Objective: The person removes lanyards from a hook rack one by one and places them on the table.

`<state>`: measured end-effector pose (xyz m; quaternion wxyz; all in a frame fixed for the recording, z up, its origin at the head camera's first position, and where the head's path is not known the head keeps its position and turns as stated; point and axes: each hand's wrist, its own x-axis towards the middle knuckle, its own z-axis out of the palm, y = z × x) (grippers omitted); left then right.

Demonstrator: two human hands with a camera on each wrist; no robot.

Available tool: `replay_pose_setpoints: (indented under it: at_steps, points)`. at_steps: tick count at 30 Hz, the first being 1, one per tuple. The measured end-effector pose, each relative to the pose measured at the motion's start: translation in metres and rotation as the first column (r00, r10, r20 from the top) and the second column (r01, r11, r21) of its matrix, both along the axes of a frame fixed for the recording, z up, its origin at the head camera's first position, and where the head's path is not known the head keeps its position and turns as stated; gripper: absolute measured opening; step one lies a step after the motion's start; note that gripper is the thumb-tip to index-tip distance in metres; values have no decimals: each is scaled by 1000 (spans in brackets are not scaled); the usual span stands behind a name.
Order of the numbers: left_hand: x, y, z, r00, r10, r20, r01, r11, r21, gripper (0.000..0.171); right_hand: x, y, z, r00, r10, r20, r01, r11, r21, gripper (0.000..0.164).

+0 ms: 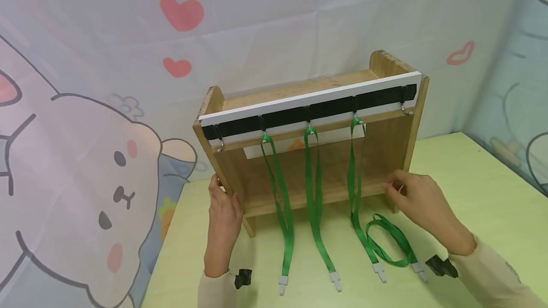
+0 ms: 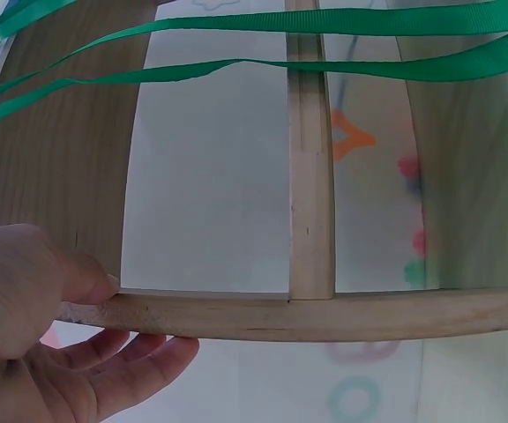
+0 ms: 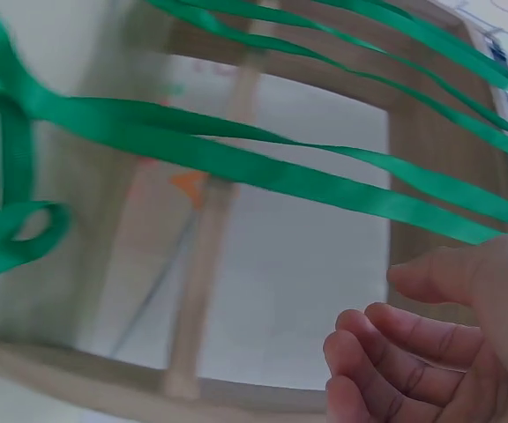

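Filling the background, the printed backdrop [image 1: 265,37] shows red hearts [image 1: 184,15] and a cartoon animal [image 1: 107,194] behind our desk [image 1: 445,165]. On the desk we locate the wooden rack [image 1: 387,141], its open front facing us. Along its upper front we find a white rail [image 1: 310,100] bearing a black band [image 1: 329,108]. Three green lanyards [image 1: 317,225] hang from the rail and run down past the rack's lower shelf [image 1: 334,198]. A coiled fourth lanyard [image 1: 398,236] lies on the desk at the right, near the rightmost hanging one. With the left hand [image 1: 223,213] we grip the rack's left side panel [image 1: 217,168], thumb on the inner face and fingers on the outer. We hold the right hand [image 1: 421,198] at the rack's right side with its fingers loosely curled, thumb spaced from them, grasping nothing; we cannot tell whether it touches the wood. Five metal hooks [image 1: 220,145] line the rail; the middle three carry one lanyard each. White clips [image 1: 336,280] terminate the lanyards' lower ends.
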<state>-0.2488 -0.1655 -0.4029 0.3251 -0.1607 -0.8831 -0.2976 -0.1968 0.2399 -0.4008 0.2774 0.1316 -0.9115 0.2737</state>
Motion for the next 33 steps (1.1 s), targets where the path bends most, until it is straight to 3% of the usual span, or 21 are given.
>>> replay_pose_setpoints:
  at_steps: [6, 17, 24, 33]
  points:
    - [1, -1, 1, 1000, 3, 5, -3, 1000, -4, 62, -5, -5, 20, 994, -17, -109, 8, 997, -81, 5]
    - [0, -2, -1, 1000, -3, 18, 3, 1000, 2, 63, -10, -28, 45, 953, -34, -302, -53, 960, -276, 24]
    - [1, -2, 0, 1000, 1, -3, -2, 1000, -12, 63, -16, -44, 47, 954, -28, -299, -92, 921, -379, 34]
    - [3, 1, 2, 1000, 17, 9, -17, 1000, -11, 65, -22, -67, 51, 968, -93, -235, -38, 866, -498, 47]
